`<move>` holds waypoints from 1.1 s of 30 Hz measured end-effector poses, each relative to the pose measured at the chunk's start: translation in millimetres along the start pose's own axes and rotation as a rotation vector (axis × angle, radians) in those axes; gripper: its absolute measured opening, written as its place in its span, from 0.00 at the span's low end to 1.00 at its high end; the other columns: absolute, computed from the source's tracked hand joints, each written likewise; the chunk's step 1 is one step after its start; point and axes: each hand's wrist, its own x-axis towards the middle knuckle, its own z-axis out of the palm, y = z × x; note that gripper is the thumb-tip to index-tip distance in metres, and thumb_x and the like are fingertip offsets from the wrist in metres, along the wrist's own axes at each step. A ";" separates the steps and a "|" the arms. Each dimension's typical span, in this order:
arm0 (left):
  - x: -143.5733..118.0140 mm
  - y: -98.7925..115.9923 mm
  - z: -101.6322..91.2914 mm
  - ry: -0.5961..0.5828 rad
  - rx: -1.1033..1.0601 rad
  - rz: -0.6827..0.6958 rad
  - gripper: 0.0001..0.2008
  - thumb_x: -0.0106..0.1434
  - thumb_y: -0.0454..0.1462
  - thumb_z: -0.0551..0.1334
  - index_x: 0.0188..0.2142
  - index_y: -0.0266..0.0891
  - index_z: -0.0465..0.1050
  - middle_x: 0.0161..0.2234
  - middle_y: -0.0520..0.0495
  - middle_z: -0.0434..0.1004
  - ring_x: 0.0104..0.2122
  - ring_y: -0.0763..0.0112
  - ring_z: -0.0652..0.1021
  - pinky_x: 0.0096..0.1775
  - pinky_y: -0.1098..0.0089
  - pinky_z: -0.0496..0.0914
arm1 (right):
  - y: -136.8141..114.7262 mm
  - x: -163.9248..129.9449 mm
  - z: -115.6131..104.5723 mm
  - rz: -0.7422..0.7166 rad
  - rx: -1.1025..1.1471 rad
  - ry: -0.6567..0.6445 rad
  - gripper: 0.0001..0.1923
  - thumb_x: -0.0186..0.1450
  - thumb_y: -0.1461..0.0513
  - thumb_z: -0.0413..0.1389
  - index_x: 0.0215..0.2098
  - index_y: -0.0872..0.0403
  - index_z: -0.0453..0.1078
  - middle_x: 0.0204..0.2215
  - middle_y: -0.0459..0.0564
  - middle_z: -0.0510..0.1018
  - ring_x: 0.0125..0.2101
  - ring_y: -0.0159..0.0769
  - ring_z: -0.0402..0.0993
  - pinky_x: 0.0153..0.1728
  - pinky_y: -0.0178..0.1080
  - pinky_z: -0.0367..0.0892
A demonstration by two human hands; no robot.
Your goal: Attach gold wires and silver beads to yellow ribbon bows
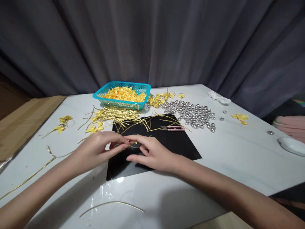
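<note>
**Fingertips pinch a small yellow piece over the black mat**

Far left on the counter (238, 152), two finished bows (62, 124) lie with their gold tails trailing, and a long gold strand (30, 177) runs toward the near edge. The left hand (95, 149) comes in over the mat (173, 143), thumb and forefinger closed. It meets the right hand (152, 154) fingertip to fingertip, both clamped on a tiny yellow piece (134, 143) with a thin gold wire; the grip itself is too small to read clearly. The right hand's other fingers rest flat on the mat.

Behind the hands, a heap of gold wires (119, 116) spreads in front of a teal basket (122, 94) full of yellow bows. To the right lie pink snips (173, 128), then a field of silver beads (194, 115), and a white dish (292, 145) at the edge.

Risks, as I judge them: the piece is small and smooth, so a loosened pinch could let it drop among the wires. A forearm sweep could scatter beads, which would roll off the counter. The snips sit close to the right hand.
</note>
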 end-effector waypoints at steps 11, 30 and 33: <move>-15.5 -25.5 -16.0 0.076 0.016 -0.077 0.13 0.62 0.46 0.56 0.35 0.46 0.77 0.30 0.52 0.80 0.24 0.74 0.73 0.22 0.75 0.62 | 6.3 -0.8 -53.1 0.220 0.193 0.044 0.14 0.54 0.57 0.62 0.36 0.57 0.78 0.27 0.51 0.80 0.15 0.22 0.61 0.12 0.28 0.54; 2.1 2.7 4.0 0.078 0.176 0.031 0.13 0.64 0.41 0.54 0.36 0.43 0.77 0.29 0.50 0.79 0.27 0.73 0.75 0.28 0.74 0.65 | 9.5 1.7 -24.9 0.339 0.325 -0.047 0.13 0.57 0.55 0.59 0.31 0.59 0.70 0.23 0.46 0.75 0.14 0.19 0.57 0.11 0.26 0.52; 1.3 1.4 1.1 0.083 0.166 0.001 0.12 0.64 0.42 0.55 0.36 0.43 0.77 0.29 0.50 0.78 0.25 0.74 0.74 0.27 0.74 0.64 | 5.1 2.0 -25.2 0.331 0.287 -0.013 0.14 0.58 0.55 0.59 0.34 0.57 0.67 0.25 0.42 0.71 0.13 0.18 0.54 0.11 0.26 0.50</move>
